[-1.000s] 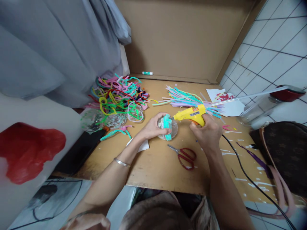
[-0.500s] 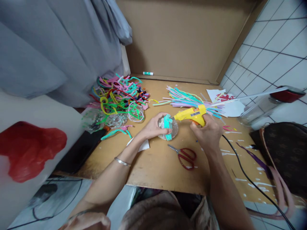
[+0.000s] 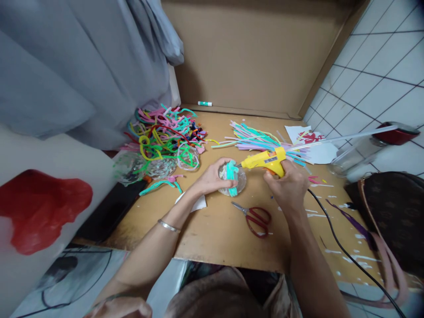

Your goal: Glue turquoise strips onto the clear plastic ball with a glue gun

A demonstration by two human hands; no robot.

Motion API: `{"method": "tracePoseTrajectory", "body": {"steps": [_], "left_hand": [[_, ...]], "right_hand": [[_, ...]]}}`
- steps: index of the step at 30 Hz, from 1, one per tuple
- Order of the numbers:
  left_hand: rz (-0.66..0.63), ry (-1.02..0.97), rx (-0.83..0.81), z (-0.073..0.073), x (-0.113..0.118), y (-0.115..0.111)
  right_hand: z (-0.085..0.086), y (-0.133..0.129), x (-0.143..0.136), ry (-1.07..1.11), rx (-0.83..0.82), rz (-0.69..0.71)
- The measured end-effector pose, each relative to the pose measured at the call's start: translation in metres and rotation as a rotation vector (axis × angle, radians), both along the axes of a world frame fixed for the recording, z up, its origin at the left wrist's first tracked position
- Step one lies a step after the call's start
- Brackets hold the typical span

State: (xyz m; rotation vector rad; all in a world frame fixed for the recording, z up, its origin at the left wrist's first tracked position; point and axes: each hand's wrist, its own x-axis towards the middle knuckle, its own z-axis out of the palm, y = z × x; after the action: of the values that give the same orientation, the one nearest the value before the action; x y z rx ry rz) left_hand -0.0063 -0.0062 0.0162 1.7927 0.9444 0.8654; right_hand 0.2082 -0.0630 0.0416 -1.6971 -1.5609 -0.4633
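My left hand (image 3: pixel 213 176) is closed around a clear round plastic piece (image 3: pixel 241 181) with turquoise pipe cleaners (image 3: pixel 232 179) laid across it. Thumb and fingers press on the two sides of the piece. In my right hand (image 3: pixel 289 183) is a yellow hot glue gun (image 3: pixel 265 161), its nozzle pointing left at the upper right edge of the turquoise strips. A long clear glue stick (image 3: pixel 341 138) sticks out of the gun's back. Whether the nozzle touches the strips, I cannot tell. Red-handled scissors (image 3: pixel 255 218) lie on the table just below the piece.
A tangled heap of coloured pipe cleaners (image 3: pixel 165 132) and clear plastic pieces (image 3: pixel 160 168) lie at left. Straight pipe cleaners (image 3: pixel 255 137) lie behind the gun. At right stand a clear bottle (image 3: pixel 357 154) and a brown bag (image 3: pixel 391 212); a black cord (image 3: pixel 338 243) trails over the table.
Hardly anything differs. The camera view has shifted slightly, and both hands keep their hold, with the glue gun's nozzle still at the turquoise strips.
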Motion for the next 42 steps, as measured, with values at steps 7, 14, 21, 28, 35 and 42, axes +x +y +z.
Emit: {"method": "tracePoseTrajectory", "body": {"steps": [7,14,21,28,35,42], "left_hand": [[0.016,-0.003,0.006,0.0006,0.0014,-0.0011],[0.027,0.005,-0.002,0.0045,0.0020,-0.0043],[0.017,0.010,-0.011,0.0027,0.0012,-0.0020],[0.008,-0.003,-0.023,0.0047,0.0023,-0.0026],[0.014,0.013,-0.009,0.0043,0.0036,-0.0025],[0.016,0.011,0.000,0.0028,0.0025,-0.0022]], "right_hand": [[-0.0036,0.0018,0.0022,0.026,-0.002,-0.004],[-0.0053,0.0023,0.0026,0.034,-0.018,-0.005],[-0.0044,0.0017,0.0032,0.014,-0.018,-0.006],[-0.0046,0.0004,0.0035,-0.025,0.004,0.005],[-0.0046,0.0003,0.0031,-0.018,-0.002,-0.015],[-0.0038,0.0009,0.0032,0.015,0.007,0.000]]}}
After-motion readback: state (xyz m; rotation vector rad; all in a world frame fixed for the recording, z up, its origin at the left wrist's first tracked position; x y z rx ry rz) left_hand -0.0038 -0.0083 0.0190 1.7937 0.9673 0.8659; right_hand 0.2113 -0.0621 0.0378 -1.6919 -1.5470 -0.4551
